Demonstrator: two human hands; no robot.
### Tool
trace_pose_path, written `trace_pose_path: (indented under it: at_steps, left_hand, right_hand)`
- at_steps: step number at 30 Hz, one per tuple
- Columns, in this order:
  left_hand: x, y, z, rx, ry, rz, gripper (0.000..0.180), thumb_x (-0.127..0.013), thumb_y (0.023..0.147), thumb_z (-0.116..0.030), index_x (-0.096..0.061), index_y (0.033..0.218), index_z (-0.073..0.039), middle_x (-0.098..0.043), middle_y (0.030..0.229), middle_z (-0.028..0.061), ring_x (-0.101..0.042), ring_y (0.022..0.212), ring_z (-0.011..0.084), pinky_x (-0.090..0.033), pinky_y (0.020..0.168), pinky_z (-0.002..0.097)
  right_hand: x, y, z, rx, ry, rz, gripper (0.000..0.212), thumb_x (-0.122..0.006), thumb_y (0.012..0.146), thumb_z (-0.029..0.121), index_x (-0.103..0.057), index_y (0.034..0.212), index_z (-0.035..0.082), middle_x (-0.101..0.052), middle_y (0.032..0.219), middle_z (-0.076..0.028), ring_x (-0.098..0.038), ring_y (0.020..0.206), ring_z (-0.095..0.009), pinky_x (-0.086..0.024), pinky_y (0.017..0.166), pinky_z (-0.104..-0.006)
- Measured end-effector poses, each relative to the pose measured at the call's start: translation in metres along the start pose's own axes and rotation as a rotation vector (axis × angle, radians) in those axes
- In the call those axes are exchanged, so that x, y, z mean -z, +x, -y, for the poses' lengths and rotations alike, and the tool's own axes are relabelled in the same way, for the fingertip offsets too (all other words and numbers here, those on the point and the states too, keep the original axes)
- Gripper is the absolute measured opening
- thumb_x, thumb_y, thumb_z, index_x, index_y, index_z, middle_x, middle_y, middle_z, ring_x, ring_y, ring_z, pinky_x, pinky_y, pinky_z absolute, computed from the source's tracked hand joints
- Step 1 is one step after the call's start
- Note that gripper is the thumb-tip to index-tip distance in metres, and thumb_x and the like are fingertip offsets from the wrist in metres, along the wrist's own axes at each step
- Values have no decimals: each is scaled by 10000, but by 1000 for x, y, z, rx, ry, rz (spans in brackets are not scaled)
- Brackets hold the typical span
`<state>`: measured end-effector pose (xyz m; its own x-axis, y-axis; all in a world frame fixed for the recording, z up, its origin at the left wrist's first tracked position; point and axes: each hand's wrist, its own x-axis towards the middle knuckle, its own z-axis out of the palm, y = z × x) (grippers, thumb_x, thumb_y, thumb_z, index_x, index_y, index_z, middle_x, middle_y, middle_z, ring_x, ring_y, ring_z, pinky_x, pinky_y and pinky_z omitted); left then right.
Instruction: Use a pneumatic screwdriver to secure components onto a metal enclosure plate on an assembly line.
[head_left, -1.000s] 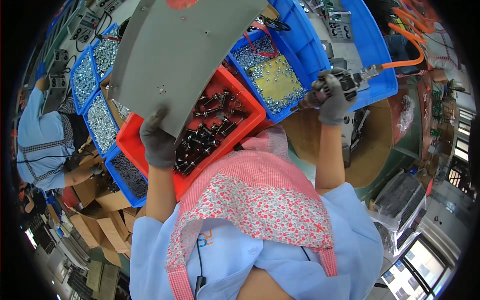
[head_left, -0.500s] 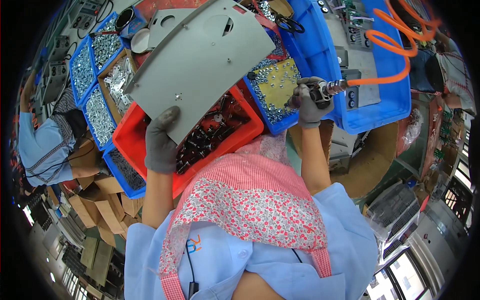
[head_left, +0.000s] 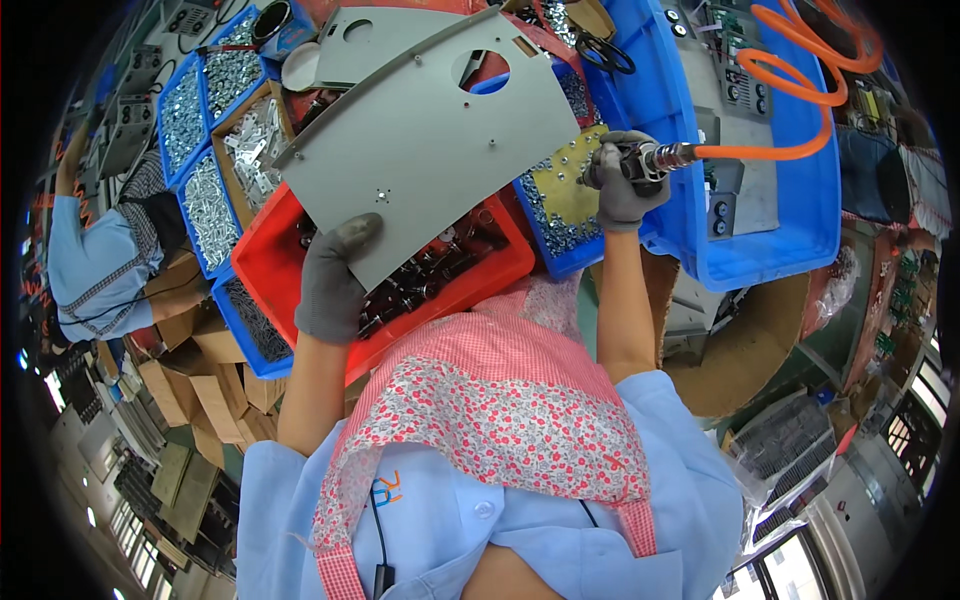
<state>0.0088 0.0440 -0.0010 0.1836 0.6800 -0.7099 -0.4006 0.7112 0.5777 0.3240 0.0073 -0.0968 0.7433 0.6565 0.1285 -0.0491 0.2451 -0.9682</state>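
Observation:
In my gloved left hand (head_left: 335,282) is the near corner of a flat grey metal panel (head_left: 420,160), thumb on top. Tilted over the bins, the panel has a round cut-out at its far end and several small studs or holes. My gloved right hand (head_left: 625,195) is wrapped round an air-powered driver (head_left: 643,168) with an orange coiled hose (head_left: 760,153). The driver's tip points left, over a blue bin (head_left: 572,262) of small metal nuts with a yellow sheet (head_left: 568,195), apart from the panel. Beneath the panel is a red bin (head_left: 262,255) of black parts (head_left: 425,275).
On the left, blue bins hold screws (head_left: 210,215) and nuts (head_left: 232,75); a cardboard box holds metal brackets (head_left: 255,145). A large blue tray (head_left: 770,268) with grey units stands right. Scissors (head_left: 605,54) lie at the back. A co-worker (head_left: 105,265) is at far left.
The panel has shifted slightly, and its round cut-out now shows the red and blue behind it. Both hands keep their holds. The whole view has moved a little.

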Motion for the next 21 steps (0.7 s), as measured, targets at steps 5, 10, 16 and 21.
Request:
trace_pose_path:
  at_steps: [5,10,16,21]
  left_hand:
    - [-9,-11,-3,-47,70,11,306,-556,816,-23,-562,1092,111,-630,1060,171,-651,943,259,-550,865,375]
    - [-20,-20,-7,-68,98,62,333,-574,814,-27,-556,1126,86,-631,1063,158,-653,931,238,-552,837,357]
    - [-15,-25,0,-157,101,1,385,-637,745,32,-542,1115,81,-639,1017,164,-668,870,255,-576,773,377]
    - [-8,-17,20,-163,200,77,430,-659,748,2,-526,1152,70,-637,1036,154,-667,858,281,-566,765,420]
  right_hand:
    - [9,-2,-31,81,-65,25,297,-645,679,-114,-605,964,-40,-648,796,-76,-607,669,-119,-496,619,-238]
    - [-7,-7,-7,-48,31,83,240,-600,707,-119,-607,932,-38,-639,766,-91,-584,601,-118,-482,549,-229]
    - [-19,-18,81,90,193,63,176,-547,752,-58,-576,925,-58,-622,756,-146,-589,602,-170,-493,518,-275]
    - [-34,-47,154,118,629,281,470,-578,757,64,-452,1207,12,-598,895,-279,-616,686,-263,-521,553,-491]
